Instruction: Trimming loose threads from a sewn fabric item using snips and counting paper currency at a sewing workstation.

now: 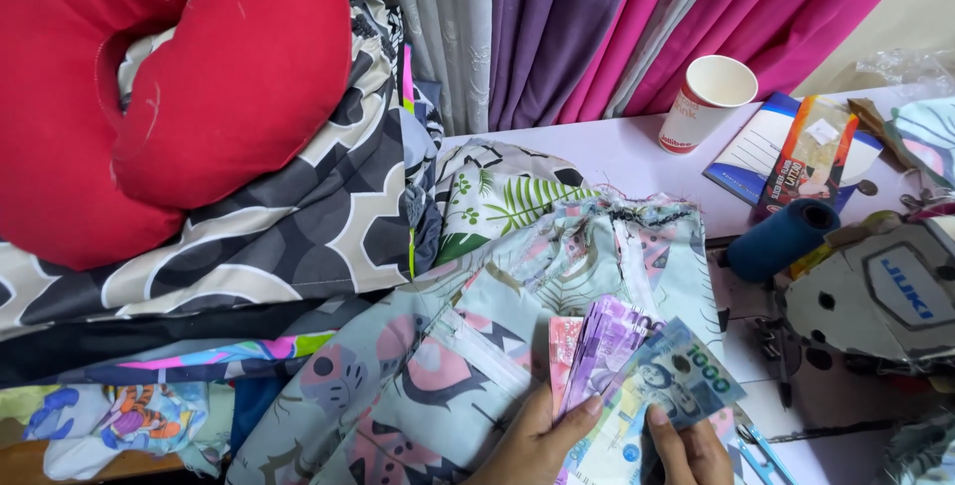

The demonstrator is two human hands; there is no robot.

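Red ring-shaped cushion point(189, 77) resting on grey-and-white patterned cloth point(298, 216), upper left. Purple, pink and grey curtains point(597, 17) behind the pale worktop point(617, 152). White paper cup point(706, 102) upright beside a blue booklet point(761, 147). Dark blue thread spool point(781, 236) lying next to the grey sewing machine point(885, 296).

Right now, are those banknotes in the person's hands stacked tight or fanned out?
Fanned out. The banknotes spread in overlapping layers, purple ones behind a blue one, pinched between the left hand and right hand.
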